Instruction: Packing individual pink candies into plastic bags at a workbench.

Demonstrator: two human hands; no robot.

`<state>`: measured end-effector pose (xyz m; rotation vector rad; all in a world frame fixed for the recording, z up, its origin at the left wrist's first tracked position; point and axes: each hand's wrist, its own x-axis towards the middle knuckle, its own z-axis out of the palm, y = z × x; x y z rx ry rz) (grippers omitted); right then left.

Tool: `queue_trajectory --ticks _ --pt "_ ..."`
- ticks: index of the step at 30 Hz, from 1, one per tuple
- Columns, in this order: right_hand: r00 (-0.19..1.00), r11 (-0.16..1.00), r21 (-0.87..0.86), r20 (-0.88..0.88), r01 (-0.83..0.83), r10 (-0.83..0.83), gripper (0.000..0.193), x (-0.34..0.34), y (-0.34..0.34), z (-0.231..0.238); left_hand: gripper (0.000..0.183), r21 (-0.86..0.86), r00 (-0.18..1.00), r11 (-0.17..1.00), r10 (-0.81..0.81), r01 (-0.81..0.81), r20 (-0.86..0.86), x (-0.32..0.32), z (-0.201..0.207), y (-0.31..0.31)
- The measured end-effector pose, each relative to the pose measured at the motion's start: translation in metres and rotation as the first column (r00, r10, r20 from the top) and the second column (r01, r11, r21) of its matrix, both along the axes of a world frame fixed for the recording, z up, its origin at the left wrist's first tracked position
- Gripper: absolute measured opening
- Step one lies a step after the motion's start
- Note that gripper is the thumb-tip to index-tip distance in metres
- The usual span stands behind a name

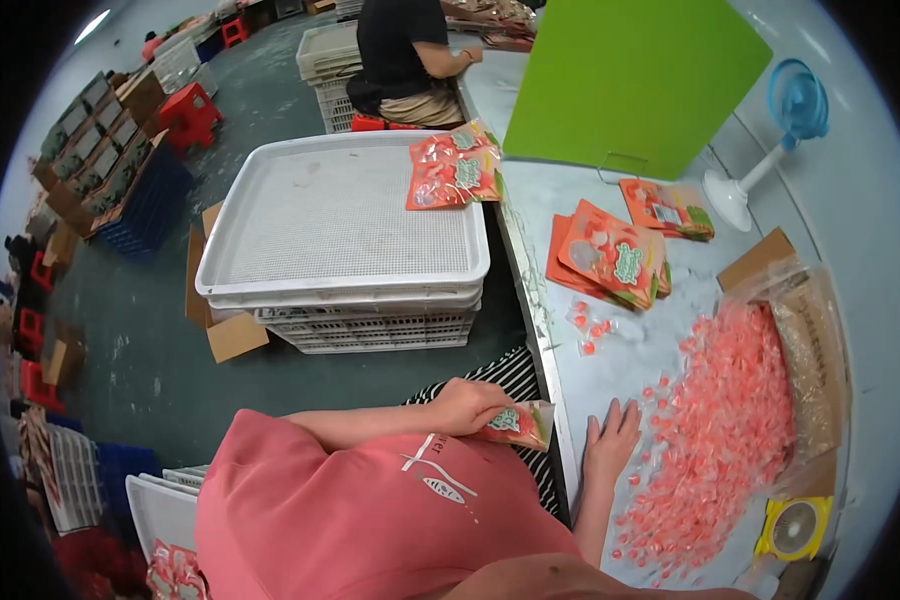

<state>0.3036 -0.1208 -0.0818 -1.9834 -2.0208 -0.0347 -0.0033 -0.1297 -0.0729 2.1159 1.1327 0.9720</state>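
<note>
My left hand [467, 406] is closed on a red candy pouch [518, 426], held low in front of my body beside the table's edge. The pouch's clear end points right, and whether its mouth is open I cannot tell. On the white table my right hand [611, 445] lies with its fingers stretched out, holding nothing. Right beside those fingers spreads a large heap of pink wrapped candies [720, 430]. Farther up the table, a small clear packet of candies [590, 328] lies below a stack of red pouches [610, 255].
White mesh trays [340, 220] stand stacked at the left, with filled pouches [453, 170] on their far right corner. A green board [630, 85] and a blue fan [798, 105] stand on the table. A small yellow fan [795, 528] sits at the near right. A person [402, 55] sits beyond.
</note>
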Motion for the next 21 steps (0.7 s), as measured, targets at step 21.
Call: queue_trajectory --ticks 21 --pt "0.958 0.951 0.239 -0.253 0.199 -0.137 0.024 0.014 -0.064 -0.002 0.019 -0.127 0.986 0.981 -0.158 0.149 -0.063 0.011 0.018 0.014"
